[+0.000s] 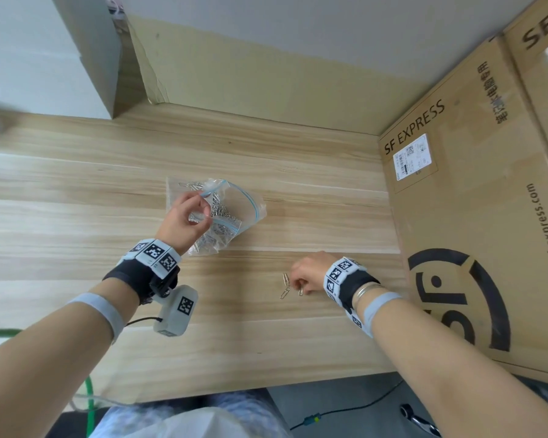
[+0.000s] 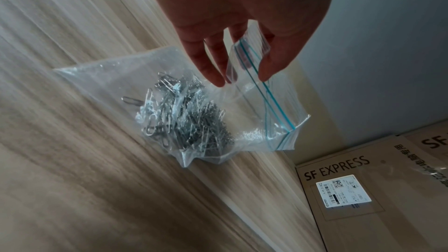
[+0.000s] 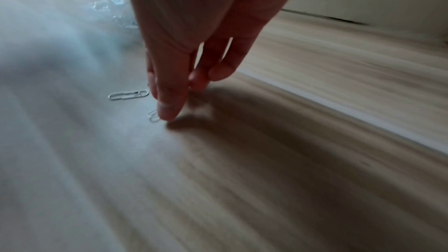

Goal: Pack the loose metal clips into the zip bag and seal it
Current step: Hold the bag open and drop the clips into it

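A pale wooden table [image 1: 298, 191] with long grain lines runs across the head view, backed by a light wall and flanked on the right by a big brown cardboard box [image 1: 475, 216] printed "SF EXPRESS" with a white shipping label. Near the table's middle lies the zip bag [image 1: 222, 213], a clear, crinkled plastic pouch with a thin blue line along its zip strip; its mouth gapes open toward the box side, one corner of the strip lifted, while the closed bottom rests on the wood toward the left. Inside it sits a tangled heap of silver packed clips [image 2: 184, 116], bunched low in the pouch. The left hand [image 1: 184, 219] pinches the raised strip between thumb and fingertips, as the left wrist view shows, holding that lip up off the table. Well apart from the bag, nearer the table's front edge, three loose clips [image 1: 286, 286] lie flat on the wood: slim silver wire loops, two just left of the right hand, with long axes running roughly away from the person and slightly tilted, and a third at the fingertips. The right hand [image 1: 307, 275] reaches down with fingers drawn close together, tips at that third clip; the blurred right wrist view does not settle whether it is actually gripped.
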`<action>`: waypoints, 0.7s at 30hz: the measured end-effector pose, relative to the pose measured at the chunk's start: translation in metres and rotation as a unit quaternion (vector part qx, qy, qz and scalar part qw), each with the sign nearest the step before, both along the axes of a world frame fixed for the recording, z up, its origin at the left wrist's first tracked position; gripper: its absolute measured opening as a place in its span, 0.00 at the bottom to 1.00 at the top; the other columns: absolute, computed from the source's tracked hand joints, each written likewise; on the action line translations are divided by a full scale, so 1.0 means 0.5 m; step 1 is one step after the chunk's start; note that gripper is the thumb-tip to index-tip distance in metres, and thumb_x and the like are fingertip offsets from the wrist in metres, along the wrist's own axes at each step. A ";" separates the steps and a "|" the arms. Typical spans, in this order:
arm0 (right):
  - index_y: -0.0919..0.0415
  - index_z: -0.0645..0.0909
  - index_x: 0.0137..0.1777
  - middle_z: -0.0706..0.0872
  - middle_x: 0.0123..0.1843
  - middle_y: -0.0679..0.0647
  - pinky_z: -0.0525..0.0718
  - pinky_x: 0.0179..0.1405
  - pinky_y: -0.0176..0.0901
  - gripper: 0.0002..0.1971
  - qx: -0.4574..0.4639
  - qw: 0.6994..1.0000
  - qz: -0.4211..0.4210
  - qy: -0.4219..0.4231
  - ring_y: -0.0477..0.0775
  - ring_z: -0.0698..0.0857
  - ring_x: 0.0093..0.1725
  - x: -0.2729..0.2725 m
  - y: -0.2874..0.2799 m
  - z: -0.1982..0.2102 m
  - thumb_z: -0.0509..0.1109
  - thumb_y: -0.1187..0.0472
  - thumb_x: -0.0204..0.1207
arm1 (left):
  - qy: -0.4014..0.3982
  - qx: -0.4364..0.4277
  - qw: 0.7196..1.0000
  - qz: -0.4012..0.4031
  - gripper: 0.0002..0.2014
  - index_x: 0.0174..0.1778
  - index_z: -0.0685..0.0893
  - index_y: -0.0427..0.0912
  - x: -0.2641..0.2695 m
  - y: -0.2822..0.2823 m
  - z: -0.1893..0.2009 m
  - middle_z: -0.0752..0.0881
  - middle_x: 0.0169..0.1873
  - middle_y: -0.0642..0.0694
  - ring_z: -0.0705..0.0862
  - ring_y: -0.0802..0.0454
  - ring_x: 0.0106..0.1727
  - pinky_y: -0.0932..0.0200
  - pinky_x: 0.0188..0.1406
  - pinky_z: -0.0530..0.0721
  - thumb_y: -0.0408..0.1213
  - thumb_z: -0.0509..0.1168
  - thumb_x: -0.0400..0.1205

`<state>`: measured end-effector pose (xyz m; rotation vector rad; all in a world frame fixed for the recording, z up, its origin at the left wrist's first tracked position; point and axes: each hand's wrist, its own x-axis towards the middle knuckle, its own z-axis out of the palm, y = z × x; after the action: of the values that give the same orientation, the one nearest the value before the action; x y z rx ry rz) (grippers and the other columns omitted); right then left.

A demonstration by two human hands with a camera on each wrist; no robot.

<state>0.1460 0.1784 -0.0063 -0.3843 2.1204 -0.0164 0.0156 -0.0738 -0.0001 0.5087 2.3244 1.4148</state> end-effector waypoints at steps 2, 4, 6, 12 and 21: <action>0.55 0.83 0.47 0.85 0.53 0.48 0.81 0.45 0.45 0.05 -0.009 0.999 0.040 0.019 0.53 0.83 0.52 0.009 -0.001 -0.005 0.70 0.62 0.72 | 0.000 -0.001 1.000 -0.003 0.14 0.32 0.72 0.49 0.002 0.004 0.001 0.73 0.57 0.47 0.76 0.52 0.53 0.72 0.52 0.71 0.24 0.65 0.75; 0.56 0.82 0.47 0.85 0.54 0.50 0.74 0.41 0.43 0.05 -0.009 0.997 0.067 0.032 0.55 0.83 0.53 0.013 0.000 -0.009 0.68 0.63 0.74 | 0.005 -0.002 1.000 -0.006 0.14 0.32 0.73 0.48 0.003 0.005 0.002 0.73 0.57 0.46 0.76 0.51 0.52 0.75 0.51 0.71 0.24 0.65 0.75; 0.58 0.82 0.49 0.84 0.55 0.53 0.69 0.39 0.42 0.05 -0.013 0.997 0.063 0.037 0.57 0.82 0.53 0.015 0.003 -0.010 0.66 0.62 0.76 | 0.006 -0.005 1.000 -0.007 0.11 0.34 0.74 0.44 0.003 0.006 0.002 0.73 0.58 0.45 0.76 0.51 0.53 0.69 0.54 0.71 0.24 0.65 0.75; 0.56 0.81 0.51 0.85 0.51 0.51 0.80 0.45 0.46 0.06 -0.067 0.985 -0.122 0.105 0.55 0.83 0.51 0.012 0.001 -0.014 0.66 0.60 0.76 | -0.004 0.006 1.000 -0.006 0.11 0.34 0.74 0.44 0.005 0.008 -0.001 0.73 0.58 0.44 0.77 0.50 0.52 0.58 0.54 0.75 0.24 0.65 0.75; 0.54 0.78 0.58 0.83 0.57 0.50 0.79 0.48 0.48 0.10 -0.019 0.996 -0.002 0.083 0.55 0.82 0.56 -0.014 -0.027 -0.033 0.63 0.56 0.79 | -0.003 0.005 1.000 -0.005 0.16 0.30 0.72 0.50 0.005 0.008 0.004 0.73 0.57 0.47 0.77 0.52 0.50 0.59 0.58 0.72 0.25 0.65 0.75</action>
<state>0.1389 0.1649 -0.0228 -0.4170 2.2879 -0.0280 0.0181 -0.0700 0.0018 0.5170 2.3080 1.4233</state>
